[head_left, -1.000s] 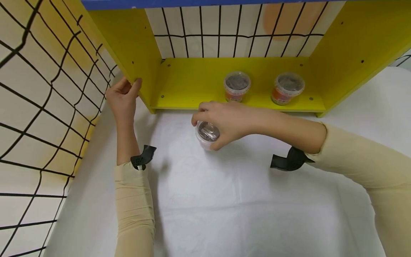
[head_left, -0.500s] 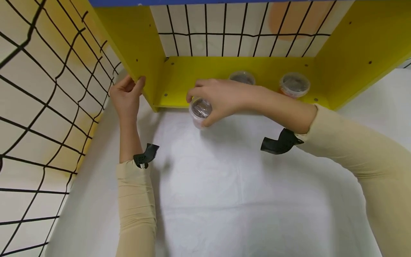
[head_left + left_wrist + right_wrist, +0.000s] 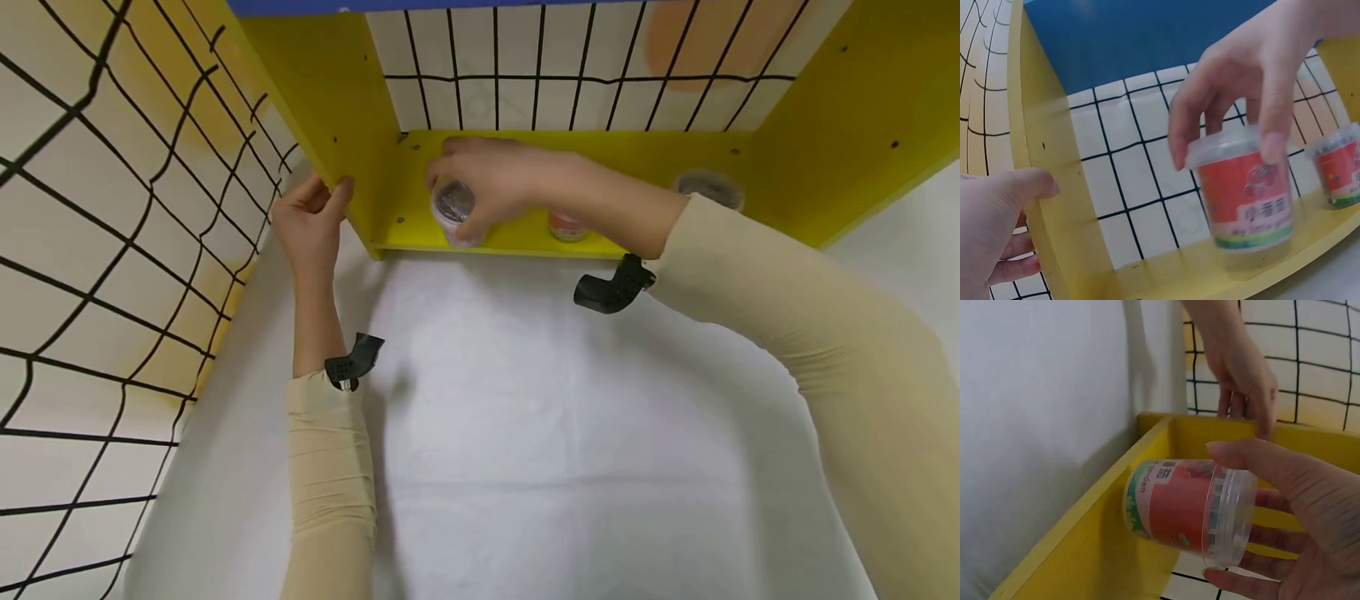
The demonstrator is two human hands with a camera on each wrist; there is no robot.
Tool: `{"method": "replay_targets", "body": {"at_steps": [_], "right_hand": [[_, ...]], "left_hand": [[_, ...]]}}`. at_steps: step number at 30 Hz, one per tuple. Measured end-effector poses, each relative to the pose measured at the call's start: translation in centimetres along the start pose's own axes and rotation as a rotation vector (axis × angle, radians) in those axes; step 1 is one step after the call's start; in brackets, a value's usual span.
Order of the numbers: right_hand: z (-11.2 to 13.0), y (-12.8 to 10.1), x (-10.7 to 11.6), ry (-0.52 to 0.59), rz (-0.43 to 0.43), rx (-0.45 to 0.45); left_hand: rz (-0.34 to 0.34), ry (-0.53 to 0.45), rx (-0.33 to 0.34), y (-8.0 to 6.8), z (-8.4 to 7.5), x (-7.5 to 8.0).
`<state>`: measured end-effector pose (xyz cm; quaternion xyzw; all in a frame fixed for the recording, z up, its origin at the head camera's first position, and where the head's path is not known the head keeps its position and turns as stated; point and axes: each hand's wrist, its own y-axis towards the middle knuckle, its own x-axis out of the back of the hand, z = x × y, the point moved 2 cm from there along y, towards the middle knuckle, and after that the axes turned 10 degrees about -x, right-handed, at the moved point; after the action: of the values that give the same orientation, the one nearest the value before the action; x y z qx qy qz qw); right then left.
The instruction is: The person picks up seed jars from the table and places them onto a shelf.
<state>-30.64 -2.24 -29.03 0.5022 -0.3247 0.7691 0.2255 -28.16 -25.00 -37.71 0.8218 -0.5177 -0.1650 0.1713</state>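
Clamped from above, the grip of the right hand (image 3: 491, 179) has thumb and fingertips curled round the clear lid rim of a small red-labelled tub (image 3: 453, 212), which hangs just over the left front part of the yellow shelf (image 3: 510, 237), near its left wall. In the left wrist view the tub (image 3: 1244, 194) looks slightly tilted, and blur makes it hard to say whether its base touches the board; it seems a little above it. The left hand (image 3: 311, 221) pinches the front edge of the shelf's left side panel (image 3: 330, 108), thumb on one face and fingers on the other, apparently steadying it.

Two more tubs already stand on the shelf: one (image 3: 566, 227) near the middle, mostly hidden behind the right forearm, and another (image 3: 708, 187) toward the right end, beside the right wall. A black wire grid (image 3: 570, 75) backs the shelf, and the whole unit sits on a white table (image 3: 570, 433).

Judging by this, the work is well along: two tubs are placed, and the third is over its spot. What is left for it is to set it flat and let go.
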Motion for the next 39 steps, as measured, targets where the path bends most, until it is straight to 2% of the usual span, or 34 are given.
{"method": "replay_targets", "body": {"at_steps": [8, 14, 23, 33, 36, 39], "right_hand": [[-0.4, 2.4, 0.5, 0.016, 0.026, 0.028], [-0.7, 3.1, 0.4, 0.014, 0.036, 0.018], [-1.2, 3.3, -0.5, 0.032, 0.049, 0.007], [-1.8, 3.1, -1.2, 0.084, 0.017, -0.017], [-1.9, 2.8, -1.4, 0.068, -0.001, -0.030], [-2.0, 2.4, -1.5, 0.041, -0.055, -0.033]], "left_hand": [[0.007, -0.003, -0.005, -0.1, -0.2, -0.1], [0.012, -0.029, -0.019, -0.2, -0.2, -0.5], [0.033, -0.047, -0.030, -0.4, -0.4, -1.2], [0.043, -0.027, -0.028, -0.4, 0.0, -1.6], [0.040, -0.024, -0.024, -0.4, 0.2, -1.6], [0.045, -0.023, -0.019, -0.5, 0.4, -1.6]]}}
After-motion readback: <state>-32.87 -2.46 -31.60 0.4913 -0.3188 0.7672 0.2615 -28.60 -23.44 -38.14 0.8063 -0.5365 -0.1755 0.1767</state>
